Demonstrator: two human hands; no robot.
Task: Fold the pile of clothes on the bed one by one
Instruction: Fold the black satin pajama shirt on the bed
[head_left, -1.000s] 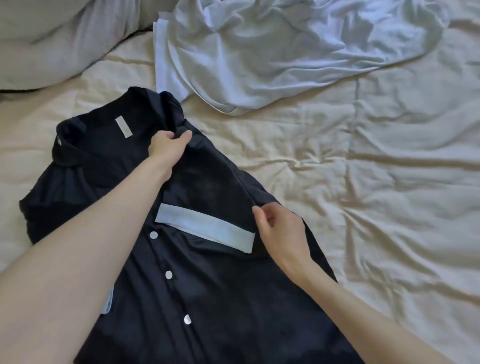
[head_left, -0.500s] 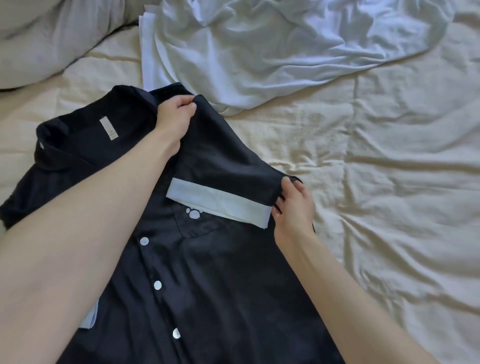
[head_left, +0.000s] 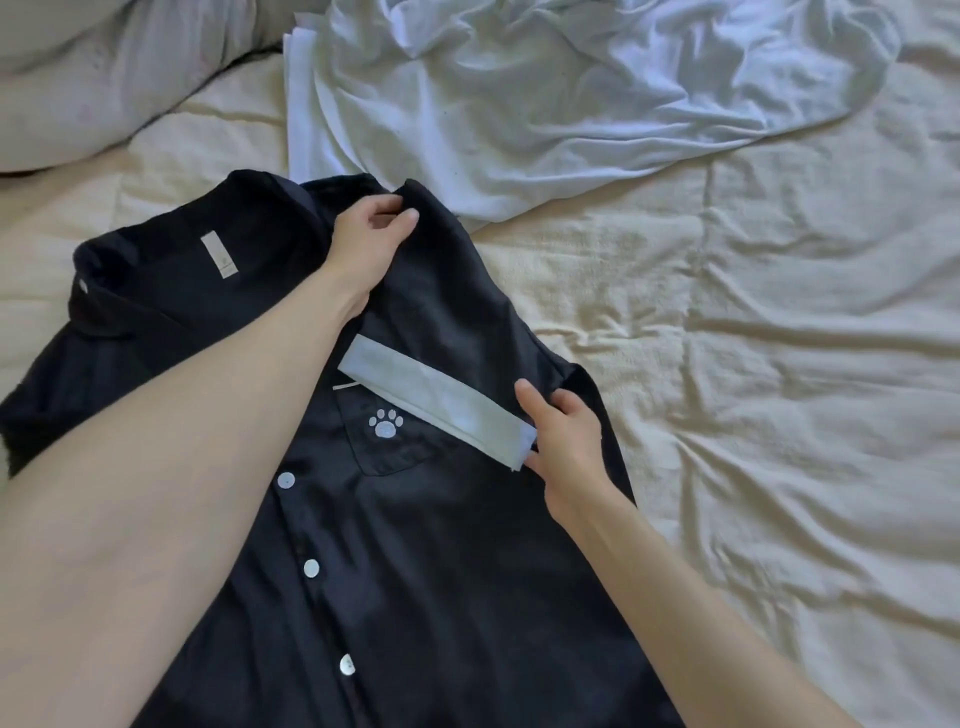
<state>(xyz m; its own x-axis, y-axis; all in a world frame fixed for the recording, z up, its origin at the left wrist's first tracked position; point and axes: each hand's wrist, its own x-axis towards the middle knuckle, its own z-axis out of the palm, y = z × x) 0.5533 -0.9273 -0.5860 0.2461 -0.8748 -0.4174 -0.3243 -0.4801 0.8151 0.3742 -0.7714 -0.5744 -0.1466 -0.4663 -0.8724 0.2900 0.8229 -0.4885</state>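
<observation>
Your left hand (head_left: 370, 244) has its grip curled on the shoulder of the dark shirt (head_left: 426, 545), thumb on top and fingers tucked over the fabric's folded edge. Your right hand (head_left: 569, 447) pinches the end of the sleeve where its pale blue cuff (head_left: 436, 402) stops, thumb laid on the dark cloth just above the cuff and the other fingers curled under it.

The shirt is navy, smooth and faintly shiny, lying front-up on the bed (head_left: 779, 415) under your forearms. The short sleeve is folded inward across the chest, so the flat pale band of the cuff runs diagonally just above the chest pocket (head_left: 400, 441). That pocket carries a small white paw print (head_left: 385, 422). A line of round white buttons (head_left: 311, 568) runs down the placket, and a narrow pale label (head_left: 218, 255) sits inside the open collar.

Beyond the collar, a crumpled white garment (head_left: 545, 93) lies spread out, its near edge touching the shirt's shoulder. The bed cover is cream and heavily creased. A grey-white pillow (head_left: 104, 78) sits at the upper left.
</observation>
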